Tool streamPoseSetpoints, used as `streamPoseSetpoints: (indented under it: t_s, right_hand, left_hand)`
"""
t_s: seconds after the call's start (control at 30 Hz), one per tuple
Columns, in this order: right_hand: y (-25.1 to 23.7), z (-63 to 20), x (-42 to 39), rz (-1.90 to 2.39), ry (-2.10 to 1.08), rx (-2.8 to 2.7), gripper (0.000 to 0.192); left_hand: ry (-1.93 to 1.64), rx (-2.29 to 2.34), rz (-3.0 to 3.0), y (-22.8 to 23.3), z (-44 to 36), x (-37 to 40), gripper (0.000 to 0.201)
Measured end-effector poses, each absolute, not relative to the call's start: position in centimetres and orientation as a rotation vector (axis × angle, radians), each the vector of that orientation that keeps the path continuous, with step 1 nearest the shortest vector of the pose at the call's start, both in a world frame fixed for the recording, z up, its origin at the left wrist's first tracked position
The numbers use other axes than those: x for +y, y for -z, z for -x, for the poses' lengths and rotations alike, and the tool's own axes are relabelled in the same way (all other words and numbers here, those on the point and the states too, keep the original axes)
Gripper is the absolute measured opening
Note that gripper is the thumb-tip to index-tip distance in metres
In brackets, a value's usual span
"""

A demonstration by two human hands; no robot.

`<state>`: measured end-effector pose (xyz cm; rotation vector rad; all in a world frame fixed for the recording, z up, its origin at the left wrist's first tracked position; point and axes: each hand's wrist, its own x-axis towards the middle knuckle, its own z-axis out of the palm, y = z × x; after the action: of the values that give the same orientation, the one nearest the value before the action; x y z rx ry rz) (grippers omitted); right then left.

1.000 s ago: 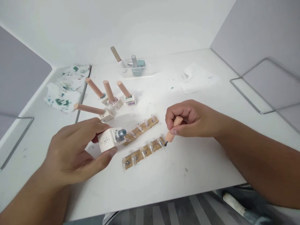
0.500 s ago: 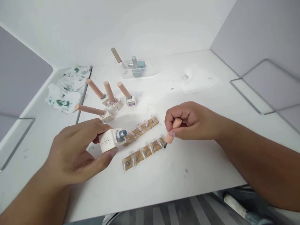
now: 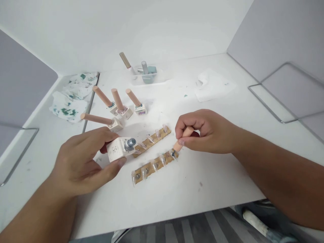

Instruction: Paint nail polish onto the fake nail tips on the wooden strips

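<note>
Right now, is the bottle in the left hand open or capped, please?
Open: the white bottle in the left hand shows its exposed neck, uncapped.

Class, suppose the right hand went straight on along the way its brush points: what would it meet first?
Most likely the clear nail tip at the right end of the nearer strip. The brush in the right hand overlaps it in view; whether they touch is unclear.

Print on held btl is illegible (too sm), & L wire bracket is cut off.
</note>
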<state>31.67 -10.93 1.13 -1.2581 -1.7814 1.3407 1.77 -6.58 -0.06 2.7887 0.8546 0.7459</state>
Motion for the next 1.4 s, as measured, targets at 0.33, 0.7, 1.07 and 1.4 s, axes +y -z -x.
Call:
streamPoseSetpoints:
  t_s: [0.33, 0.7, 1.07, 1.4]
  right_hand:
    - [-1.11, -32.02, -10.64, 1.27, -1.371, -1.871, 0.009]
    - [-1.08, -32.08, -10.52, 1.194, -1.475, -1.724, 0.009]
    - [-1.12, -31.96, -10.62, 1.314, -1.437, -1.715, 0.007]
    - [-0.97, -31.54, -10.81, 1.282, -1.446, -1.645, 0.008]
  left_hand:
    - [-0.735, 0.882, -2.804, 0.05, -1.51, -6.64, 0.016]
    - [-0.732, 0.877, -2.804, -0.13, -1.7, -6.63, 0.018]
    - [-0.794, 0.927, -2.714, 0.59, -0.97, -6.24, 0.022]
    - [-0.789, 0.933, -2.753, 0.29, -1.06, -6.51, 0.021]
